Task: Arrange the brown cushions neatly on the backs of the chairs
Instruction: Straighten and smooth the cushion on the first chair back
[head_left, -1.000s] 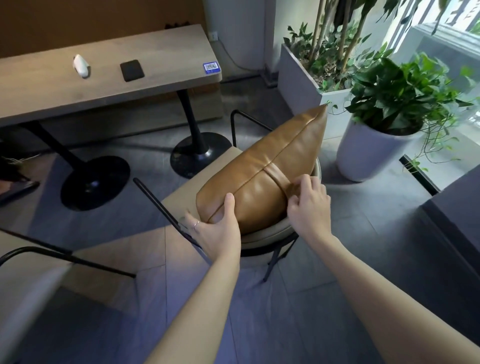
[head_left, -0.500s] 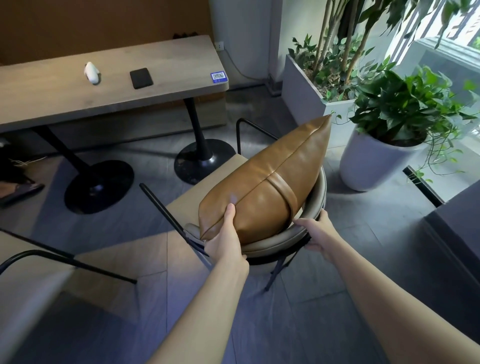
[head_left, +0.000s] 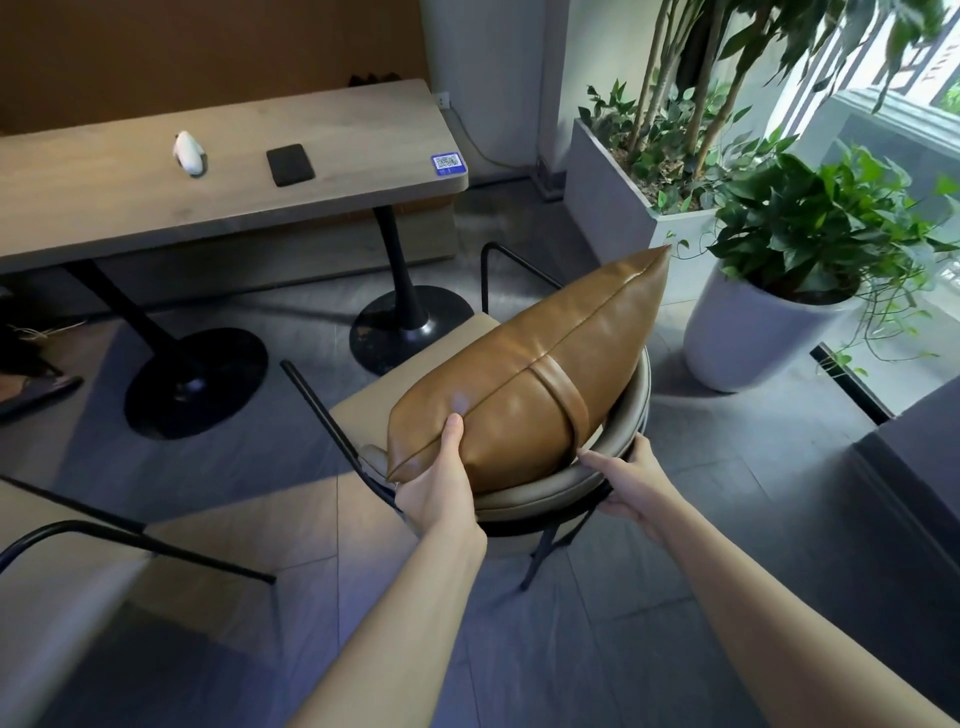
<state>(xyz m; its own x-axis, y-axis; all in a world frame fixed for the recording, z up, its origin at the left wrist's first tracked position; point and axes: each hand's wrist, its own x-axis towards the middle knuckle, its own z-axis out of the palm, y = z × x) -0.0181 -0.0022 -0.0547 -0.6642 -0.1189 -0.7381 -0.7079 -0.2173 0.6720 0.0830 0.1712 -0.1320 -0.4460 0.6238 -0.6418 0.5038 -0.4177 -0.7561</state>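
A brown leather cushion (head_left: 540, 374) with a strap across it stands on edge on a beige chair, leaning against the chair's curved padded backrest (head_left: 550, 491). My left hand (head_left: 441, 483) grips the cushion's near left corner, thumb on its front face. My right hand (head_left: 631, 483) is wrapped around the backrest's rim just below the cushion's strap, index finger stretched along the rim. The chair's beige seat (head_left: 415, 358) shows beyond the cushion.
A long wooden table (head_left: 218, 171) on black pedestal bases stands beyond, with a white object (head_left: 188, 153) and a black pad (head_left: 290, 164) on it. A white potted plant (head_left: 748, 332) and a grey planter (head_left: 618, 182) are right. Another chair's black arm (head_left: 124, 540) sits at left.
My right hand left the cushion's strap and dropped to grip the backrest rim. My left hand shifted onto the cushion's near corner. The cushion stands a little more upright.
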